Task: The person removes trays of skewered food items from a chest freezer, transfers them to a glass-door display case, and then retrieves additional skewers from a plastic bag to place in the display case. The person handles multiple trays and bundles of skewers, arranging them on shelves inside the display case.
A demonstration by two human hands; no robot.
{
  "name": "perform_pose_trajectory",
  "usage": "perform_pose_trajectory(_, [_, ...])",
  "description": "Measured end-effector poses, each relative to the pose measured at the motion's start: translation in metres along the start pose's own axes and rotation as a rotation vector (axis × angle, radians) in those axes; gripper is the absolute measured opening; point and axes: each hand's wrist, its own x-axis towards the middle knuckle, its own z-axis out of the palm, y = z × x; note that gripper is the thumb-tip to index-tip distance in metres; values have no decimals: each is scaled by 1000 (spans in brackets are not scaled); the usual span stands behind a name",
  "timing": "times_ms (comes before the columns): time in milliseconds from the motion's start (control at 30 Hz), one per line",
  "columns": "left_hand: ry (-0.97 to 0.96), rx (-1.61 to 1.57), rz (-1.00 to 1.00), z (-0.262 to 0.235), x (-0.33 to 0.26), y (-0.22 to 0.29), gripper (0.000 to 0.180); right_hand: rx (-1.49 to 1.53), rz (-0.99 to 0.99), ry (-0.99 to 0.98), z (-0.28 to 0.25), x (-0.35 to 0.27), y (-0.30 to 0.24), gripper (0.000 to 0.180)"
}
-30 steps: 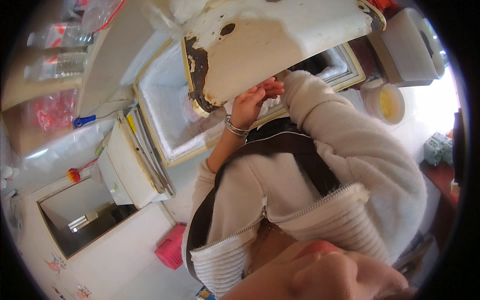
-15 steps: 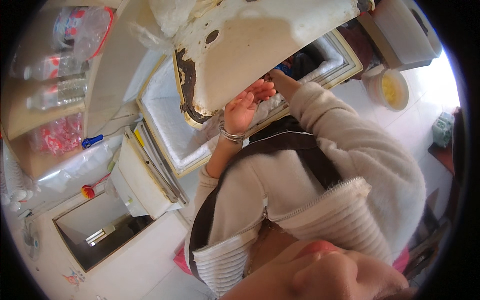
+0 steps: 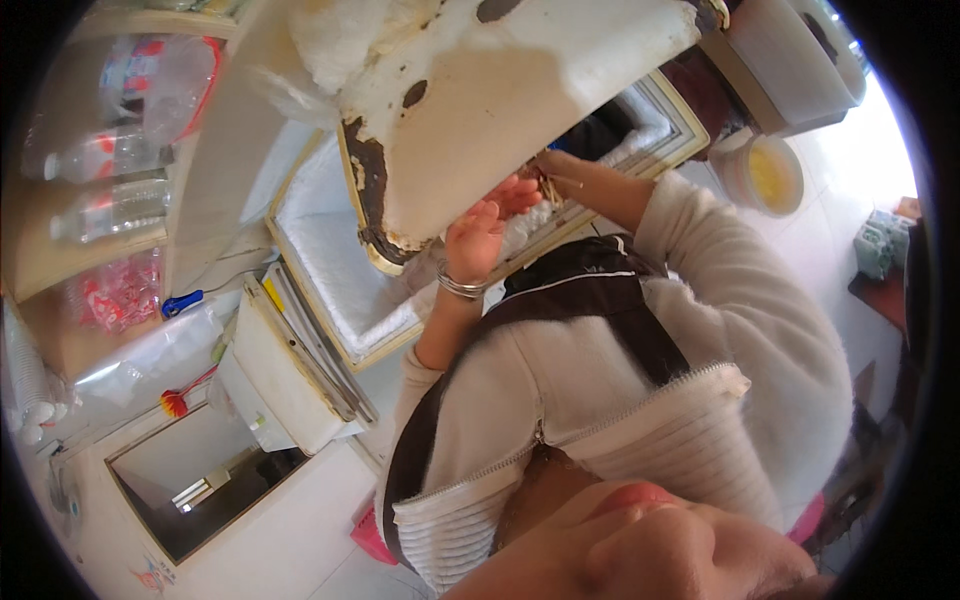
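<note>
The left hand [image 3: 478, 235] presses open-palmed under the raised freezer lid [image 3: 520, 100], while the right hand [image 3: 550, 180], nearer the chest's rim, pinches small keys [image 3: 551, 190].

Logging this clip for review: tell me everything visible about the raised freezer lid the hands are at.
The freezer lid is a cream-white panel, tilted up above the open frosted chest. Its paint is chipped, with dark rusty patches along the lower edge and corner. The left hand presses flat against its underside; the right hand is by its edge, contact unclear.
</note>
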Motion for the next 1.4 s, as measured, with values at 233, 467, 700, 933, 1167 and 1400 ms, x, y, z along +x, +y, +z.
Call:
perform_pose_trajectory(233, [-60,-7,49,-11,9,8,37,28,97,-2,-51,0,15,11])
perform_pose_trajectory(467, [26,61,10,-5,10,8,42,291,72,52,-32,2,-7,10])
perform_pose_trajectory(700, [17,-12,-22,-5,13,2,42,748,68,60,-10,-3,-22,9])
perform_pose_trajectory(933, [62,10,-21,-8,10,5,41,1254,72,-50,-12,-31,-6,9])
perform_pose_trajectory(1167, [19,-14,-42,-8,5,7,41,1773,26,32,4,-71,-25,9])
perform_pose_trajectory(1400, [61,-70,-28,1,5,2,44,1381,339,-470,-33,-152,11,11])
